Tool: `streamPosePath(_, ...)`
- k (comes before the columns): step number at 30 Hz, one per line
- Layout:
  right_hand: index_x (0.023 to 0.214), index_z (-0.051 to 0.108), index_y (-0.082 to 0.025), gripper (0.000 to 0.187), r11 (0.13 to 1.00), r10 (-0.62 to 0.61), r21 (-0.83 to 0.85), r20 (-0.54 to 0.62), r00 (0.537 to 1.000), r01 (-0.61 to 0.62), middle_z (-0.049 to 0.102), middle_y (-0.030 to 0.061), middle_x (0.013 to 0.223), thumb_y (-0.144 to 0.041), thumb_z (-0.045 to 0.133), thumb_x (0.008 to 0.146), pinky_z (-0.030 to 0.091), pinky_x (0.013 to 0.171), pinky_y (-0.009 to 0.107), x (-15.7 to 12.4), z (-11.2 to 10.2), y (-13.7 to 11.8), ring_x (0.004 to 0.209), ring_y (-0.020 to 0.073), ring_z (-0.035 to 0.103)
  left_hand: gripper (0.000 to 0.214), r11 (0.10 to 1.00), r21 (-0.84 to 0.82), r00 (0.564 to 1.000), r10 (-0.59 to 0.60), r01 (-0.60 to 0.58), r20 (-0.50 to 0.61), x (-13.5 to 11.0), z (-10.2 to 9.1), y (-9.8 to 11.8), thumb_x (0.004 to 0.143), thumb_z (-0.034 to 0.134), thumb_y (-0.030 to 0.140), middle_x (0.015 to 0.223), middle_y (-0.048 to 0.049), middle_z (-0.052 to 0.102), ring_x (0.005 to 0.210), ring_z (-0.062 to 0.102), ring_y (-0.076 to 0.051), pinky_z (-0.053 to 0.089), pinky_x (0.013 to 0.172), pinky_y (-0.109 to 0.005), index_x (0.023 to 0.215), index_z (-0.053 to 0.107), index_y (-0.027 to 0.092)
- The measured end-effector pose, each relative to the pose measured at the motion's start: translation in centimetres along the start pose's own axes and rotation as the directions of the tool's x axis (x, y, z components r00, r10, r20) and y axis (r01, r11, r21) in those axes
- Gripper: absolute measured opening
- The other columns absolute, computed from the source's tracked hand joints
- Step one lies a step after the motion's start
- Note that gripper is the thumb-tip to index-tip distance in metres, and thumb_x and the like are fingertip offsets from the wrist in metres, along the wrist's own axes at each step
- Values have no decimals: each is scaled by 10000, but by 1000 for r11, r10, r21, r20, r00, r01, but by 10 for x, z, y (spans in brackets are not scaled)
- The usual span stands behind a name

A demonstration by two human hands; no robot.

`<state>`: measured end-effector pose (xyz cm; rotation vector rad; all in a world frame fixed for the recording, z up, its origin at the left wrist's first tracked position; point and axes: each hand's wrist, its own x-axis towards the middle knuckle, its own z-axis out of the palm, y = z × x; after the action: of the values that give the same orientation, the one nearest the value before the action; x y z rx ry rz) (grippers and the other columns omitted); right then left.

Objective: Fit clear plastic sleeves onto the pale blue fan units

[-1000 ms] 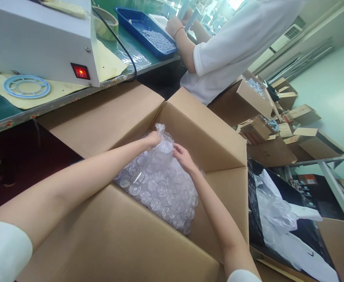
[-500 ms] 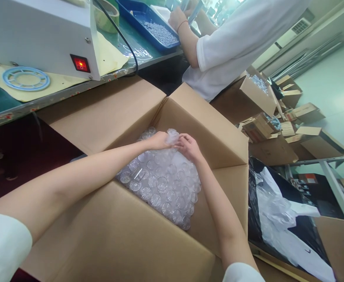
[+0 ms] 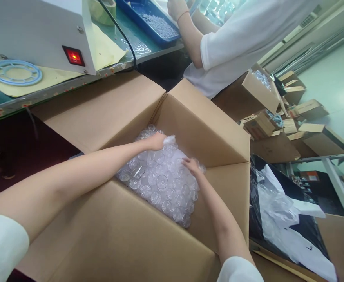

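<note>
A clear plastic bag (image 3: 163, 182) packed with round, clear, ribbed pieces lies inside an open cardboard box (image 3: 219, 141). At the bag's far side, my left hand (image 3: 156, 141) is closed around its bunched plastic neck (image 3: 169, 140), which pokes out past the fingers. My right hand (image 3: 192, 165) rests on the bag's right side, fingers bent slightly apart and pointing left; its palm side is hidden. Between the two hands the bag surface shows a smoother whitish patch. A small shiny clip-like highlight (image 3: 138, 171) shows near the bag's left edge.
A white machine (image 3: 39, 31) with a lit red switch and a blue ring (image 3: 16, 73) occupy the bench at left. Behind the box, a co-worker in a white shirt (image 3: 233, 51) works by a blue tray (image 3: 163, 29). Cardboard boxes (image 3: 321, 139) and plastic sheeting (image 3: 280, 207) lie at right.
My right hand has moved away from the neck, down and right onto the bag's side. My left hand keeps hold of the neck, slightly lower. The view has shifted a little.
</note>
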<state>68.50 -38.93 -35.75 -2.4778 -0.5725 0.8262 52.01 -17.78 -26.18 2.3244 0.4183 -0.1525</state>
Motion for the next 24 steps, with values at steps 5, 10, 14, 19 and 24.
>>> streamPosePath(5,1046,617,-156,209,999,-50,5,-80,996,51,628,66,1092,-310,557,920,527,828,375,-4,-1,-7,939,174,617,138,998,25,996,55,-57,70,-5,4,7,801,647,253,897,-74,687,907,636,-199,479,840,-330,848,658,124)
streamPosePath(10,862,658,-129,149,964,-247,108,17,969,243,685,33,918,-275,670,836,513,845,380,-14,-11,-50,882,166,643,370,995,-2,992,104,-105,73,-5,8,13,607,769,384,895,-39,712,885,647,-234,445,731,-249,902,682,178)
streamPosePath(14,869,700,-169,203,914,-360,248,124,925,323,711,6,901,-228,780,692,511,842,315,-19,-9,-78,901,172,657,281,996,7,994,89,-89,71,0,8,21,660,718,429,788,-30,705,782,650,-215,410,649,-236,761,691,168)
streamPosePath(19,1107,599,-142,266,931,-260,302,148,954,207,651,66,1066,-313,582,903,539,804,368,-11,7,-66,926,177,640,225,998,62,998,2,-6,65,0,6,19,801,628,335,821,-78,696,859,644,-221,448,761,-292,739,672,123)
streamPosePath(24,1126,582,-150,273,980,-52,197,226,973,7,609,71,1113,-326,558,919,543,790,372,-9,28,-29,930,184,619,223,995,37,995,-89,88,39,3,2,8,884,568,325,1013,-65,662,984,613,-198,472,902,-415,928,636,117)
